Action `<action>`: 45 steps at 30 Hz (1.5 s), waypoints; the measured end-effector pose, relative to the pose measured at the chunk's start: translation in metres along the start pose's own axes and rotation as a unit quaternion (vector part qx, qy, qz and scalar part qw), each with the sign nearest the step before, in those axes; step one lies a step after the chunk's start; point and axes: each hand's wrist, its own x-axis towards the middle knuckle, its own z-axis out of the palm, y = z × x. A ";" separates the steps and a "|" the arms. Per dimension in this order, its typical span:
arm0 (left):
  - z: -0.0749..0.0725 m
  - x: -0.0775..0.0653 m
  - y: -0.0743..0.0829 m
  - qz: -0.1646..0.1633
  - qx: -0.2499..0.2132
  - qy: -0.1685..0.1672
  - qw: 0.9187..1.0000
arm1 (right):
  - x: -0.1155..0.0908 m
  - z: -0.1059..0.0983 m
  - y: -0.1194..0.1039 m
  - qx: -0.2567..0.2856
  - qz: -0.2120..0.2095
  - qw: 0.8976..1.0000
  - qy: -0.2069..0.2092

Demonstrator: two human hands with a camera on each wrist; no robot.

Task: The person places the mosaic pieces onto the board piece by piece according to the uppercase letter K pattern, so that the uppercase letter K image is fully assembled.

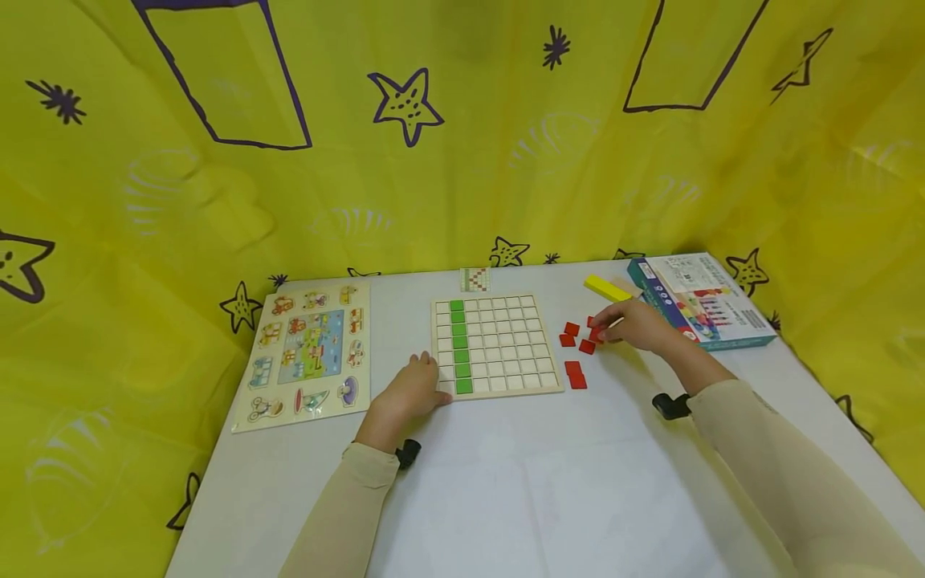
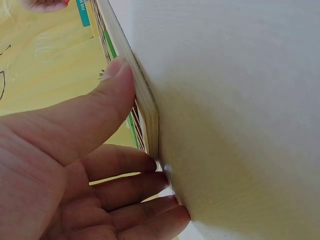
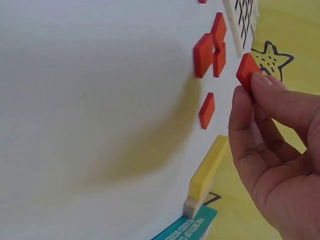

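Observation:
A wooden grid board (image 1: 506, 392) lies on the table, with a column of green square tiles (image 1: 461, 343) in its second column from the left. At its near left corner is my left hand (image 1: 413, 389). In the left wrist view the thumb (image 2: 119, 75) rests on the board's edge (image 2: 145, 95), and the extended fingers (image 2: 125, 192) touch around the corner. My right hand (image 1: 636, 325) pinches a red square tile (image 3: 246, 72) between thumb and fingertips, to the right of the board. Several loose red tiles (image 1: 571, 329) lie on the table between that hand and the board.
A small pattern card (image 1: 474, 279) stands behind the board. On the left lies a picture puzzle board (image 1: 359, 337). A yellow stick-shaped block (image 1: 605, 287) and a teal-edged box (image 1: 704, 297) are at the back right. Behind the table hangs a yellow curtain (image 1: 462, 185).

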 end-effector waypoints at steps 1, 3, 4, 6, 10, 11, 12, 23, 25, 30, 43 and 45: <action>0.000 0.000 0.000 0.000 0.001 0.000 1.000 | 0.002 0.000 -0.003 0.000 0.000 1.000 -0.001; 0.001 0.001 -0.001 -0.001 0.004 0.001 1.000 | 0.005 0.000 -0.008 0.001 -0.001 1.000 -0.003; 0.002 0.001 -0.002 0.000 0.005 0.002 1.000 | 0.006 0.001 -0.011 -0.001 -0.001 1.000 -0.003; 0.002 0.002 -0.002 0.002 0.007 0.003 1.000 | 0.009 0.001 -0.016 -0.003 -0.001 1.000 -0.003; 0.003 0.003 -0.003 0.005 0.005 0.003 1.000 | 0.015 0.004 -0.027 -0.015 -0.011 1.000 0.001; 0.003 0.003 -0.003 0.005 0.003 0.002 1.000 | 0.016 0.005 -0.029 -0.019 -0.013 1.000 0.003; 0.003 0.003 -0.003 0.005 0.003 0.001 1.000 | 0.018 0.006 -0.031 -0.021 -0.014 1.000 0.004; 0.002 0.003 -0.004 0.004 0.005 0.000 1.000 | 0.033 0.022 -0.054 -0.019 -0.020 1.000 0.005; 0.002 0.003 -0.004 0.004 0.003 0.000 1.000 | 0.036 0.024 -0.058 -0.022 -0.020 1.000 0.002; 0.002 0.002 -0.003 0.005 0.001 0.003 1.000 | 0.041 0.030 -0.066 -0.018 -0.031 0.999 -0.006; 0.002 0.003 -0.003 0.004 0.012 0.000 1.000 | 0.054 0.048 -0.086 -0.010 -0.053 0.998 -0.023; 0.002 0.003 -0.003 0.004 0.014 0.000 1.000 | 0.056 0.051 -0.089 -0.007 -0.059 0.998 -0.024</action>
